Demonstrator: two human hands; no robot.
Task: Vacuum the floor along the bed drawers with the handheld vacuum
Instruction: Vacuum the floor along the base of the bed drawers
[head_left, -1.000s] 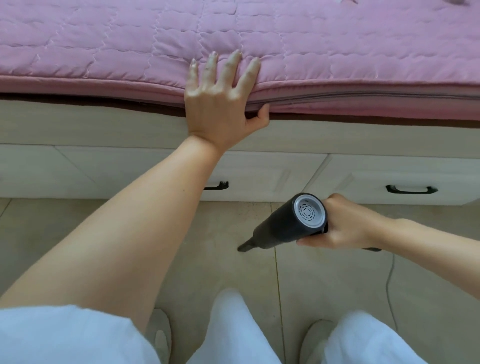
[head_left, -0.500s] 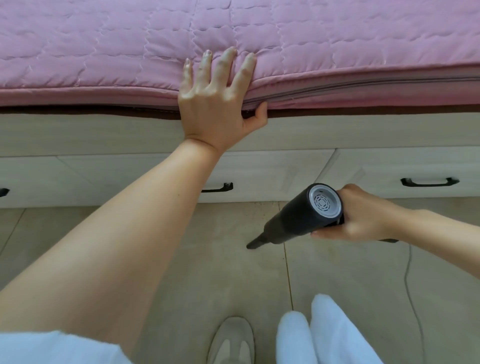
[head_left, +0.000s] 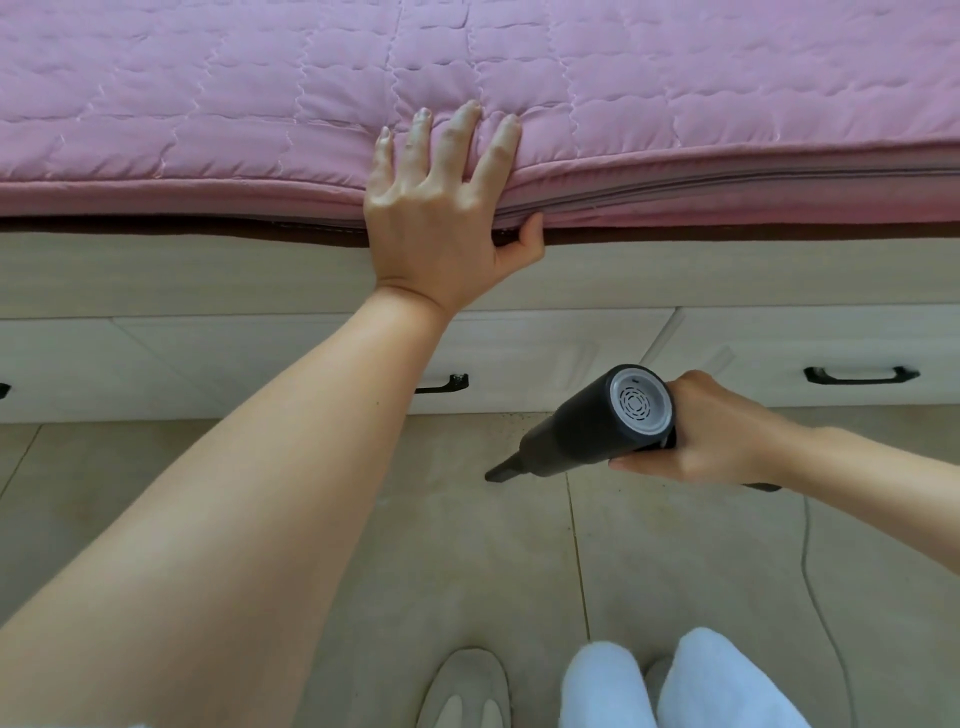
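Observation:
The black handheld vacuum (head_left: 582, 436) with a grey round rear vent is held by my right hand (head_left: 711, 431), which grips its handle. Its narrow nozzle points down and left, its tip close to the tiled floor (head_left: 467, 545) just in front of the bed drawers (head_left: 545, 358). My left hand (head_left: 441, 208) rests on the edge of the pink quilted mattress (head_left: 260, 130), fingers straight on top and the thumb under the edge.
The pale wood drawers carry black handles (head_left: 860, 375), one partly hidden by my left forearm. A thin cable (head_left: 810, 571) lies on the floor at the right. My slippers (head_left: 462, 691) and white trouser legs (head_left: 675, 680) are at the bottom.
The vacuum and my right hand have shifted slightly right along the drawers and my feet have stepped right. My left hand stays on the mattress edge.

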